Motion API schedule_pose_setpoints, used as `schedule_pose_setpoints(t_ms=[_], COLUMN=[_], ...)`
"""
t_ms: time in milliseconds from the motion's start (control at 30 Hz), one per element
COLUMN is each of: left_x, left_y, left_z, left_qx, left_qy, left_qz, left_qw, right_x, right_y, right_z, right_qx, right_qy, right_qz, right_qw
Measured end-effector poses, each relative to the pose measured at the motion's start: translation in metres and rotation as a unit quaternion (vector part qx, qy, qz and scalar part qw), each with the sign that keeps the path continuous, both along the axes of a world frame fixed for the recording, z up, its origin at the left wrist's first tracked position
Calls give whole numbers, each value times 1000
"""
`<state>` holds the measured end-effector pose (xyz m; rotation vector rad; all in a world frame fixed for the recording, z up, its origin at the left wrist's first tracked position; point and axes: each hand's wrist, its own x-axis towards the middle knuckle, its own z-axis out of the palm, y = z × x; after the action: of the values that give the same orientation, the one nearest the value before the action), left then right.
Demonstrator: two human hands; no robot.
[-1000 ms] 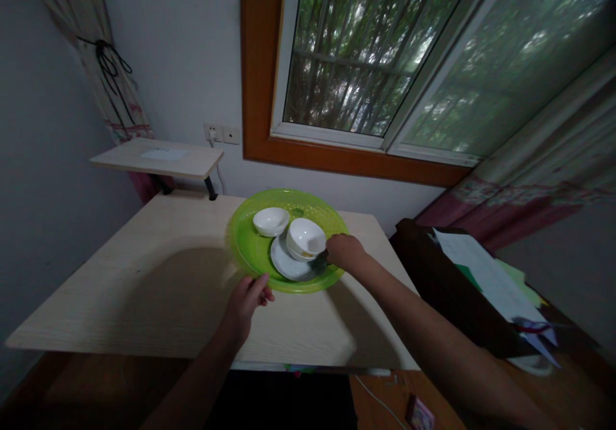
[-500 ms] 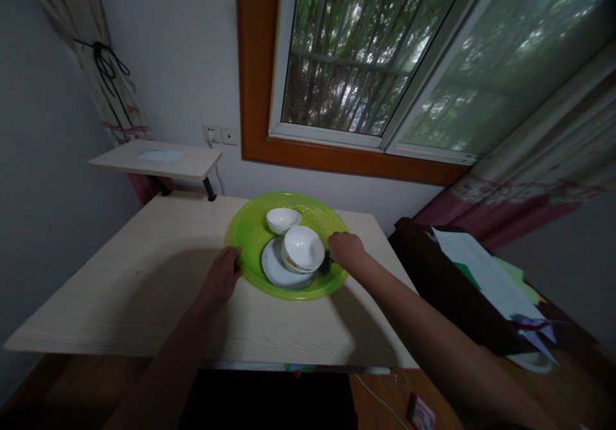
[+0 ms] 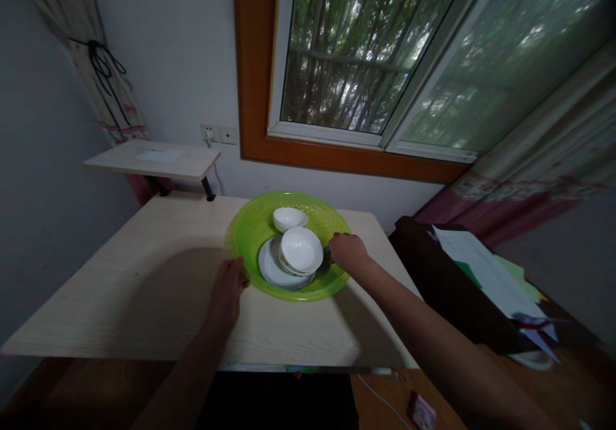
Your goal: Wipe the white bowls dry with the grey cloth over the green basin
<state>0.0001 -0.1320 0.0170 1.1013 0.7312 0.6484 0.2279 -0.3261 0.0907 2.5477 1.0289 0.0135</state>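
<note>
A round, light-green plastic basin (image 3: 260, 208) rests on the table in the head view. In it lie a white plate (image 3: 269, 269), a small white bowl (image 3: 290, 219) towards the back, and a stack of white bowls (image 3: 302, 250) resting partly on the plate. My left hand (image 3: 228, 285) is closed at the basin's left front rim. At the right rim, my right hand (image 3: 347, 251) is a fist on the basin. A small dark thing (image 3: 328, 257) shows beside its fingers; its kind is unclear, as is whether the hand touches it.
The pale wooden table (image 3: 144, 276) carries a raised shelf (image 3: 183, 163) at its back left, with a sheet of paper (image 3: 158, 155) on it. A dark brown piece of furniture (image 3: 428, 276) with papers (image 3: 474, 263) stands at the right. The window (image 3: 356, 64) is behind.
My left hand has shifted slightly right and down along the rim. The back bowl has slid right, while the plate and stacked bowls have moved slightly left. My right hand has barely moved.
</note>
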Motion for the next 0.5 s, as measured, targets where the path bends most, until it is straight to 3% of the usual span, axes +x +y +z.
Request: schedule_pose_setpoints(t_ms=[133, 233, 367, 500], left_x=[-13, -12, -4, 3], left_y=[-41, -48, -27, 13], left_z=[-8, -9, -4, 5], left_qx=[-41, -64, -70, -54], left_qy=[15, -6, -17, -26], left_qz=[-89, -100, -78, -71], left_qw=[995, 993, 994, 996], right_x=[1, 1, -3, -7], right_y=[0, 0, -1, -1], right_z=[0, 0, 0, 2], right_qx=[-3, -5, -10, -9], right_qy=[-1, 1, 11, 9], right_qz=[-2, -4, -5, -1], right_qw=[1000, 1000, 1000, 1000])
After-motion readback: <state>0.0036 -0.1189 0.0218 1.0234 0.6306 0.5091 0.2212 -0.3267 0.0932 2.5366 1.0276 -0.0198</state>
